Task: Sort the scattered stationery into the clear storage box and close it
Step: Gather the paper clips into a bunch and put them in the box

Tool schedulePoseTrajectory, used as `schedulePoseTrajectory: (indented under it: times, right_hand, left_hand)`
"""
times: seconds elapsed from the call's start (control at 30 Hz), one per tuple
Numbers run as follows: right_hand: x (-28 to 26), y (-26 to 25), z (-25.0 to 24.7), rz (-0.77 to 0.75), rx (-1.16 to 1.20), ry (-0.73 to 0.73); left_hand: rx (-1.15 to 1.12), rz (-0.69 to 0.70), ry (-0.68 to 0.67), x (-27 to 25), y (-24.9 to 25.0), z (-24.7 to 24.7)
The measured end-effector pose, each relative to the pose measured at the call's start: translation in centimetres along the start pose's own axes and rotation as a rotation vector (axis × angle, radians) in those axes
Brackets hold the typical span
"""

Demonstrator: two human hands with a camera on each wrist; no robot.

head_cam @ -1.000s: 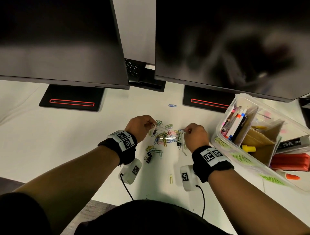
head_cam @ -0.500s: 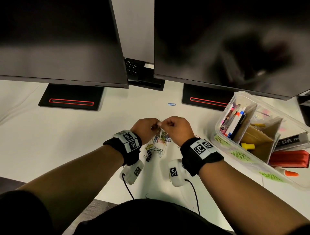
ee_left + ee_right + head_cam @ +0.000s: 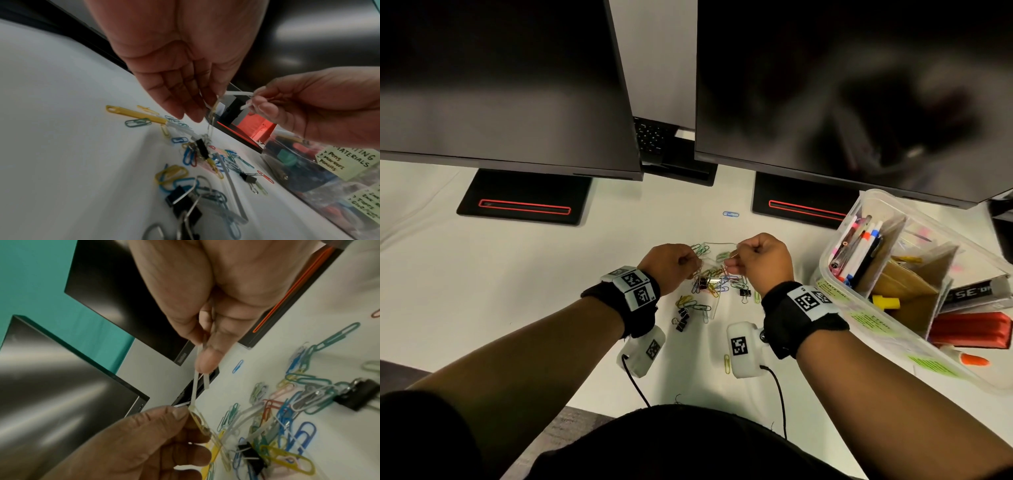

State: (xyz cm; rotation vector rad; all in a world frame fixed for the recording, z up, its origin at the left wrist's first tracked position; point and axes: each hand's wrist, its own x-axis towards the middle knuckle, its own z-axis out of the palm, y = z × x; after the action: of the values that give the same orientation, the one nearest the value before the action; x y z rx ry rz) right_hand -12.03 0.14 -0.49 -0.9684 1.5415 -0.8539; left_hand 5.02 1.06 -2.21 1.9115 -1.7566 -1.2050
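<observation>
Both hands hover over a pile of coloured paper clips (image 3: 717,279) on the white desk. My left hand (image 3: 697,270) and right hand (image 3: 732,262) each pinch one side of the whitish rim of a small clear plastic bag (image 3: 719,244), which is stretched between them. In the left wrist view the bag's rim (image 3: 238,93) runs from the left hand (image 3: 207,104) to the right hand (image 3: 257,104), and the bag hangs down into the paper clips (image 3: 191,155). The clear storage box (image 3: 835,263) stands open at the right, holding pens and cardboard dividers.
Two monitors on black stands (image 3: 524,197) rise behind the pile. Black binder clips (image 3: 681,318) lie near my left wrist. A lone blue clip (image 3: 730,214) lies farther back and a yellow clip (image 3: 727,364) near the desk's front edge. A red item (image 3: 972,334) lies in the box.
My right hand moved left from the pile to meet the left hand. Both now pinch the bag's rim, raised a little and pulled apart.
</observation>
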Motion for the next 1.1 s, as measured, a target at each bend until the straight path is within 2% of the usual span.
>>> schedulePoseTrajectory:
  times: [0.2, 0.33, 0.4, 0.5, 0.57, 0.67, 0.8, 0.93, 1.0, 1.1]
  right_hand:
    - [0.0, 0.4, 0.0, -0.022, 0.103, -0.088]
    - [0.1, 0.7, -0.7, -0.032, 0.086, -0.072]
    - [0.2, 0.9, -1.1, -0.046, 0.018, -0.067]
    - [-0.2, 1.2, -1.0, -0.1, -0.194, -0.111]
    - [-0.4, 1.5, -0.4, -0.154, -0.314, -0.152]
    - [-0.6, 1.8, 0.3, -0.218, -0.458, -0.175]
    - [-0.2, 2.9, 0.1, -0.244, -0.61, -0.068]
    - [0.2, 4.0, 0.2, -0.198, -0.851, -0.162]
    - [0.3, 4.4, 0.6, -0.214, -0.964, -0.218]
    - [0.4, 4.8, 0.7, -0.249, -1.03, -0.226]
  left_hand:
    - [-0.005, 0.004, -0.053, -0.1, -0.2, 0.3]
    - [0.051, -0.013, 0.029, 0.1, -0.5, -0.2]
    - [-0.123, -0.101, 0.033, 0.5, -0.6, -0.4]
    - [-0.641, -0.274, -0.091, 0.8, 1.0, -0.6]
    - [-0.717, -0.263, -0.121, 0.9, 2.1, -0.5]
    - [-0.686, -0.23, -0.095, 0.9, 2.7, -0.2]
    - [-0.598, -0.211, 0.016, 0.9, 1.7, -0.8]
    - [-0.257, -0.24, 0.122, 0.9, -0.5, -2.1]
    - [-0.108, -0.261, 0.118, 0.9, -1.4, -2.7]
    - [0.096, -0.225, 0.088, 0.7, -2.4, -3.2]
